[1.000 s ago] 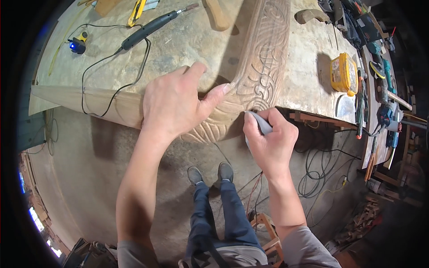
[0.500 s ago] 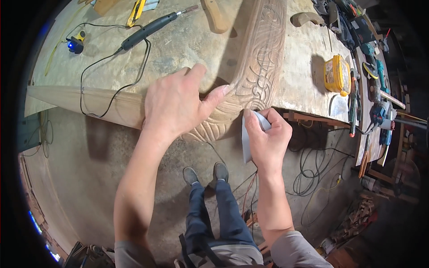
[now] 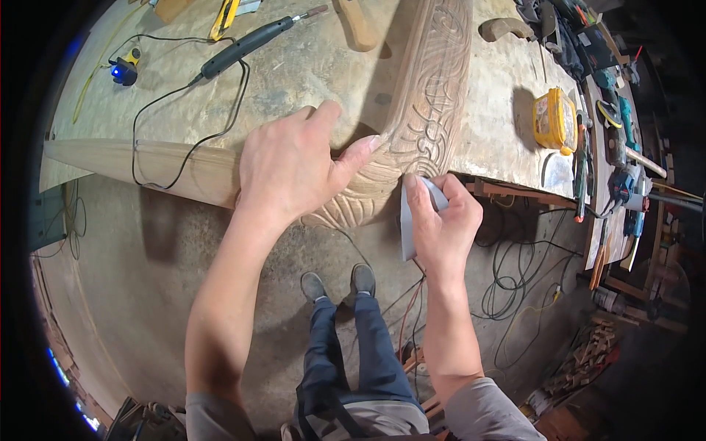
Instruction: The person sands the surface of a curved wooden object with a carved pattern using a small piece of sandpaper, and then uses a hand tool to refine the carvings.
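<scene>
One left hand lies on carved wood; one right hand holds a grey sheet against its edge

At far left on the bench sits a small lamp glowing blue. Next comes a dark rotary tool; its cord loops over the wood's plain limb, so shifting that loop aside would probably be wise. A yellow cutter lies beyond.

At centre, the wood forms a corner at the bench's near edge: one limb runs left, the other, carved with scrolls, runs away from the person. The left hand rests on the corner, thumb and forefinger wide apart, the other fingertips hidden. Broad, steady pressure from it should keep the piece from rocking.

To its right, the right hand pinches the bent sheet between thumb and curled fingers, its upper end at the corner's edge. Light, even strokes that follow the curve seem best; pressing hard could blunt the carved ridges.

Farther right stands a yellow tub, well apart from both hands.
</scene>
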{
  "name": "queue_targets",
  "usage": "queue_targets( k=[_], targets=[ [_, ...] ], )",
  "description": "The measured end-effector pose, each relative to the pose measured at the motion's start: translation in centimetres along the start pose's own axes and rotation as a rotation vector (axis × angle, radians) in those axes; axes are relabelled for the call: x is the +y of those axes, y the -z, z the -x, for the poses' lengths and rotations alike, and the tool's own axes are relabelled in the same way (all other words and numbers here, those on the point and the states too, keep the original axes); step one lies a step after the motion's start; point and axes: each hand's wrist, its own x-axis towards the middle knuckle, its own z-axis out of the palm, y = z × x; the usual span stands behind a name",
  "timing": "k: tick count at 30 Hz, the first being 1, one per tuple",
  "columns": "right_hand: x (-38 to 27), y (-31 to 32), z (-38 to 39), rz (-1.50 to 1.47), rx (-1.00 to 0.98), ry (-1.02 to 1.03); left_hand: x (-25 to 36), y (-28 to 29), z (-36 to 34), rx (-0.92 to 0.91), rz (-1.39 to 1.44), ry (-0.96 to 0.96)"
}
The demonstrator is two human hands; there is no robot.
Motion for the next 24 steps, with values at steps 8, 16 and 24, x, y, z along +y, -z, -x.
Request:
queue_targets(
  k=[8, 16, 24],
  targets=[
    [-0.2, 0.4, 0.1, 0.089, 0.002, 0.058, 0.0, -0.3, 0.2, 0.009, -0.006, -0.014],
    [3.3, 3.5, 0.8, 0.211, 0.0, 0.677, 0.2, -0.1, 0.2, -0.03, -0.035, 0.012],
    [2.5, 3.5, -2.2, 0.342, -0.036, 0.894, 0.1, -0.4, 0.2, 0.032, -0.019, -0.014]
  ],
)
